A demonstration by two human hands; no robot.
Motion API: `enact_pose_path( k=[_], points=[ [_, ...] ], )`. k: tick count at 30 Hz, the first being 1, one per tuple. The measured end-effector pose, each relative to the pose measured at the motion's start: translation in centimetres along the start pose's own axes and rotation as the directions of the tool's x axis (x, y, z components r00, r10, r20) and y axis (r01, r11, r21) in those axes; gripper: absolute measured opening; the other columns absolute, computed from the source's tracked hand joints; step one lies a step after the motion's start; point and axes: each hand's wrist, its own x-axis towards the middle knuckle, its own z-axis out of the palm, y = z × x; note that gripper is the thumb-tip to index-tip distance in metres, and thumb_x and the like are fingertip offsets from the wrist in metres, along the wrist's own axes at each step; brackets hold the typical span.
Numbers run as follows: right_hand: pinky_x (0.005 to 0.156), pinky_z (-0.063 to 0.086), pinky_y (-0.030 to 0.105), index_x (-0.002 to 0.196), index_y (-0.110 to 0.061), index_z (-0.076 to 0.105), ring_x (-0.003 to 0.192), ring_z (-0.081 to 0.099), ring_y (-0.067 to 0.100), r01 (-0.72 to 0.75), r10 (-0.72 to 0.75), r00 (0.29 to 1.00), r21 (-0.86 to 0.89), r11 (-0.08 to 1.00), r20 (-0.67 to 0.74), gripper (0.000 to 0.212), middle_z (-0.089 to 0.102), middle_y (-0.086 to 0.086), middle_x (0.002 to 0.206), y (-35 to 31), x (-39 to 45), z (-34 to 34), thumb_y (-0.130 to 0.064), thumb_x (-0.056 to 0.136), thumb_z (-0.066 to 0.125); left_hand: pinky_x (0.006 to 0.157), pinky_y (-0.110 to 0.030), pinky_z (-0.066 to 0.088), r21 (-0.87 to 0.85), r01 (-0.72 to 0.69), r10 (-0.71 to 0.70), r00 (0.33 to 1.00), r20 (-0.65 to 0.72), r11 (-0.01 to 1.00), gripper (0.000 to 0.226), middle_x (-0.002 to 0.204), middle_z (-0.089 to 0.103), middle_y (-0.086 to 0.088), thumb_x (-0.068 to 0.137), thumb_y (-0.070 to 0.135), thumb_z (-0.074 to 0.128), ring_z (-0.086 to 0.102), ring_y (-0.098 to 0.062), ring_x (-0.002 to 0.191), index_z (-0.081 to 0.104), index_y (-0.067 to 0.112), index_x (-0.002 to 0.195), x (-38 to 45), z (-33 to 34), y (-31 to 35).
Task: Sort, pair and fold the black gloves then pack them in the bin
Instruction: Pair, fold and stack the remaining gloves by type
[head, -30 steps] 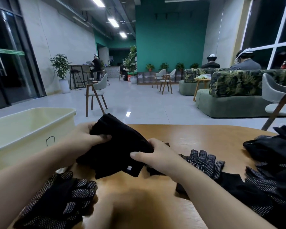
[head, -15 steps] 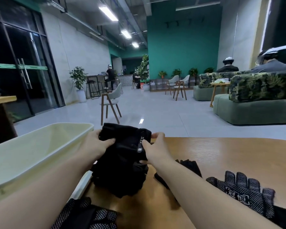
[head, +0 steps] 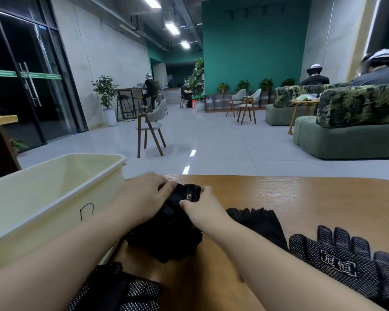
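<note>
- Left hand (head: 144, 195): fingers curled over the top left of the folded black gloves (head: 166, 230), gripping the bundle.
- Right hand (head: 201, 209): thumb and fingers pinch the top right of the same bundle, just beside a cuff strap printed with white characters.
- Folded black gloves: a thick, dark bundle resting on the table (head: 301, 198) near its far edge, just beside the right wall of the bin (head: 54, 198).
- Bin: pale cream plastic, open-topped, standing at the left edge of the table; a hand-drawn mark shows on its near wall. Its contents cannot be determined from this angle.
- Plain black glove (head: 258, 223): lies flat on the table to the right of the right forearm, fingers pointing toward the far edge.
- Dotted glove with logo (head: 341, 263): lies at the right near side of the table, touching the plain black glove.
- Dotted gloves (head: 117, 290): a heap at the near edge, under the left forearm.
</note>
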Motion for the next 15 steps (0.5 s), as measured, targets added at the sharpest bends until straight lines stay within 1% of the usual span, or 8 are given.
enact_pose_path(
  k=[1,2,3,5,7,9,12,15],
  points=[
    [0.083,0.043,0.03,0.137,-0.02,0.029,0.108,0.049,0.022,0.074,-0.078,0.997,-0.139,0.988,-0.026,0.057,0.043,0.005,0.13,0.3,-0.2,0.1,-0.028,0.088,0.056,0.085,-0.033,0.043,0.02,0.028,-0.031,0.993,0.117,0.999,0.036,0.101,0.061,-0.001,0.097,0.045,0.035,0.056,-0.023,0.104,0.063,0.023,0.09,-0.1,0.5,0.2],
    [0.087,0.039,0.031,0.141,-0.025,0.025,0.117,0.042,0.024,0.159,-0.186,0.981,-0.331,0.93,-0.049,0.057,0.033,0.005,0.138,0.6,-0.5,0.1,-0.029,0.091,0.052,0.087,-0.033,0.042,0.065,0.054,-0.068,0.972,0.224,0.996,0.038,0.107,0.06,-0.003,0.098,0.045,0.033,0.054,-0.024,0.111,0.064,0.023,0.095,0.1,1.2,0.1],
    [0.096,0.035,0.036,0.143,-0.029,0.023,0.127,0.032,0.026,0.237,-0.301,0.953,-0.519,0.821,-0.041,0.055,0.023,0.004,0.145,1.0,-0.7,0.2,-0.03,0.094,0.047,0.098,-0.034,0.039,0.138,0.058,-0.098,0.946,0.309,0.989,0.041,0.125,0.054,-0.007,0.098,0.045,0.032,0.047,-0.025,0.123,0.061,0.02,0.114,0.2,2.2,-0.3],
    [0.109,0.021,0.042,0.145,-0.029,0.025,0.141,0.01,0.023,0.357,-0.432,0.898,-0.712,0.605,0.082,0.047,0.002,-0.003,0.156,2.1,-0.9,0.5,-0.031,0.099,0.035,0.116,-0.042,0.019,0.266,0.019,-0.137,0.89,0.435,0.964,0.055,0.155,0.022,-0.008,0.099,0.046,0.026,0.015,-0.025,0.144,0.03,0.019,0.146,0.1,4.0,-1.5],
    [0.115,0.006,0.045,0.149,-0.023,0.017,0.145,-0.003,0.015,0.405,-0.364,0.904,-0.724,0.558,0.225,0.048,-0.007,-0.006,0.159,3.3,-0.7,1.0,-0.031,0.102,0.023,0.118,-0.046,0.004,0.274,0.004,-0.142,0.862,0.486,0.962,0.056,0.159,-0.001,-0.005,0.099,0.046,0.021,-0.008,-0.024,0.146,0.01,0.027,0.151,-0.3,5.0,-2.3],
    [0.116,-0.003,0.046,0.151,-0.02,0.007,0.145,-0.01,0.012,0.397,-0.277,0.918,-0.693,0.602,0.285,0.052,-0.011,-0.006,0.159,4.0,-0.6,1.1,-0.034,0.103,0.018,0.117,-0.046,-0.005,0.246,0.024,-0.147,0.858,0.492,0.969,0.051,0.158,-0.012,0.0,0.1,0.046,0.017,-0.018,-0.019,0.144,0.002,0.039,0.149,-1.0,5.3,-2.5],
    [0.115,-0.008,0.047,0.152,-0.021,-0.001,0.145,-0.015,0.011,0.379,-0.221,0.924,-0.672,0.636,0.312,0.057,-0.016,-0.006,0.158,4.0,-0.8,0.6,-0.041,0.102,0.018,0.116,-0.044,-0.011,0.192,0.015,-0.098,0.896,0.433,0.981,0.046,0.158,-0.011,0.005,0.1,0.047,0.015,-0.021,-0.013,0.143,0.004,0.049,0.145,-1.9,5.1,-2.5],
    [0.116,-0.009,0.045,0.152,-0.021,-0.003,0.144,-0.015,0.009,0.381,-0.223,0.923,-0.659,0.649,0.314,0.059,-0.014,-0.006,0.158,4.0,-1.9,-0.4,-0.042,0.102,0.02,0.114,-0.042,-0.014,0.133,-0.004,-0.041,0.943,0.331,0.991,0.044,0.159,-0.003,0.009,0.1,0.048,0.016,-0.018,-0.01,0.143,0.012,0.05,0.144,-2.5,4.7,-2.7]
  ],
)
